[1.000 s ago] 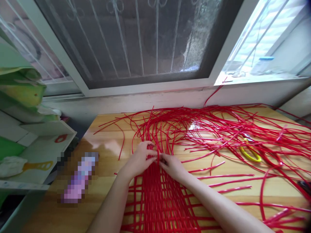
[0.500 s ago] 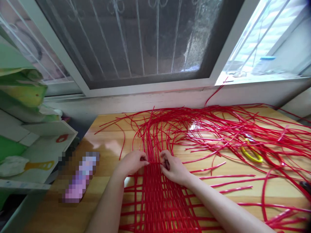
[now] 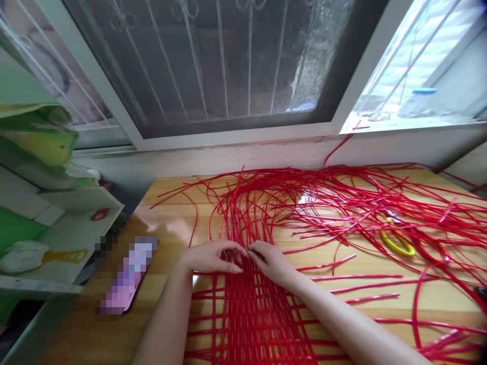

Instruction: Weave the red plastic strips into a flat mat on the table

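Note:
A woven panel of red plastic strands (image 3: 262, 324) lies flat on the table, its unwoven ends fanning out beyond my hands. Over its far left part is my left hand (image 3: 218, 257), thumb and fingers apart with nothing seen between them. My right hand (image 3: 272, 263) rests on the panel's far right part, fingers pressed together low over the strands. What sits between its fingertips is hidden. The two hands' fingertips nearly meet.
A tangle of loose red strands (image 3: 342, 195) spreads over the back and right. Yellow-handled scissors (image 3: 397, 243) lie among them. A blurred pinkish phone-like object (image 3: 131, 276) is at left on the wooden table (image 3: 171, 223). Behind stands a window (image 3: 228, 71); an open drawer (image 3: 76, 228) is at left.
My left hand has let go of the crosswise strand and spread its fingers, shifting right. My right fingers have closed together and come inward over the weave.

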### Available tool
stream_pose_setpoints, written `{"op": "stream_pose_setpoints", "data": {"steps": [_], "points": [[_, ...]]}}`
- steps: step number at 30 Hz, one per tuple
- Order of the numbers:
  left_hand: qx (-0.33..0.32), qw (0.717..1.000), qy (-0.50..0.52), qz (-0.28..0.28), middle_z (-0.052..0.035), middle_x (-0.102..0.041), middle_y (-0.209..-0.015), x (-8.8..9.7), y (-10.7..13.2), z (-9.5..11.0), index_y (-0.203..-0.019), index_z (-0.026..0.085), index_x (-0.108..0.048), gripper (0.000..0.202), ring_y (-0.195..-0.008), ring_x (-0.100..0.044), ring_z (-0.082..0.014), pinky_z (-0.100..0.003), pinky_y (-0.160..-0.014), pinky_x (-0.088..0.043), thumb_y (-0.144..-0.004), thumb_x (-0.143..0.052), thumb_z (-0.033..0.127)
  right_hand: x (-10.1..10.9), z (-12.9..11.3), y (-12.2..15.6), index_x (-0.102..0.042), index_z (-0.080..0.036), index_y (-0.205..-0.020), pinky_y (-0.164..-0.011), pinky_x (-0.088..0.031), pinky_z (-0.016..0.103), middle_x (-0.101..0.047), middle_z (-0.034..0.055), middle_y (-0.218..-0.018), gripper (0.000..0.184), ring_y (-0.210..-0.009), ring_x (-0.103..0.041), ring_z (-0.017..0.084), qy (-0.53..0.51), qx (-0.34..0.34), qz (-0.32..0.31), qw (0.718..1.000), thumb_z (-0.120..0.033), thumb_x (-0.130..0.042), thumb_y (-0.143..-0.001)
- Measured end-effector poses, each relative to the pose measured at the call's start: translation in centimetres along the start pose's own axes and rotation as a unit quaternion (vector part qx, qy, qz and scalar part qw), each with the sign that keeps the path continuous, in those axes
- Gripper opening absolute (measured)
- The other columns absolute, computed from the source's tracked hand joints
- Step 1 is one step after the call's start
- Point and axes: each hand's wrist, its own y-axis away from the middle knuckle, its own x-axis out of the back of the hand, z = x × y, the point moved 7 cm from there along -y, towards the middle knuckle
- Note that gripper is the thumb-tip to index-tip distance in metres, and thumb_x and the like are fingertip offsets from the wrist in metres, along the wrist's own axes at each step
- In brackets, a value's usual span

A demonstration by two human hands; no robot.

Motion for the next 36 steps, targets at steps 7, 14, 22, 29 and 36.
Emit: {"op": "stream_pose_setpoints", "data": {"steps": [7, 14, 22, 29, 36], "points": [[0.089, 0.957, -0.137, 0.241, -0.0025, -0.06, -0.084, 2.1, -1.9, -3.6, -0.093, 0.018, -0.054, 0.021, -0.074, -0.054, -0.014, -0.026, -0.068, -0.041, -0.074, -0.053, 0.026, -0.1, 0.1, 0.0, -0.054, -0.017, -0.076, -0.063, -0.039, 0.025, -0.057, 0.0034, -0.075, 0.022, -0.068, -0.05, 0.014, 0.016, -0.006, -0.002, 1.0, -0.025, -0.038, -0.088], [0.116, 0.92, -0.194, 0.321, -0.0026, -0.06, -0.083, 1.4, -2.8, -4.1, -0.097, 0.02, -0.05, 0.024, -0.075, -0.055, -0.0149, -0.025, -0.064, -0.039, -0.074, -0.053, 0.022, -0.2, 0.3, 0.1, -0.053, -0.018, -0.076, -0.064, -0.04, 0.025, -0.057, 0.0035, -0.075, 0.021, -0.069, -0.051, 0.014, -0.002, 0.005, 0.008, 1.0, -0.026, -0.038, -0.088], [0.195, 0.859, -0.272, 0.387, -0.0076, -0.061, -0.093, 1.1, -2.9, -3.7, -0.097, 0.017, -0.052, 0.025, -0.09, -0.056, -0.021, -0.03, -0.075, -0.04, -0.074, -0.055, 0.027, 0.0, 0.2, 0.1, -0.053, -0.018, -0.074, -0.063, -0.04, 0.025, -0.056, 0.0032, -0.074, 0.021, -0.067, -0.051, 0.014, -0.004, 0.001, 0.009, 1.0, -0.025, -0.038, -0.088], [0.25, 0.845, -0.303, 0.362, -0.0086, -0.063, -0.088, 0.5, -3.0, -3.1, -0.091, 0.016, -0.055, 0.018, -0.086, -0.059, -0.0227, -0.032, -0.071, -0.042, -0.077, -0.05, 0.025, -0.1, 0.2, 0.1, -0.053, -0.018, -0.073, -0.063, -0.04, 0.025, -0.057, 0.0031, -0.074, 0.021, -0.068, -0.051, 0.014, -0.01, 0.0, 0.007, 1.0, -0.025, -0.039, -0.087], [0.233, 0.844, -0.304, 0.376, -0.0103, -0.062, -0.092, 0.7, -2.9, -2.9, -0.099, 0.014, -0.053, 0.026, -0.089, -0.058, -0.0242, -0.034, -0.073, -0.043, -0.076, -0.053, 0.027, 0.2, 0.1, 0.1, -0.053, -0.018, -0.072, -0.061, -0.04, 0.025, -0.057, 0.0031, -0.073, 0.021, -0.066, -0.05, 0.014, -0.008, -0.001, 0.012, 1.0, -0.025, -0.039, -0.087]]}}
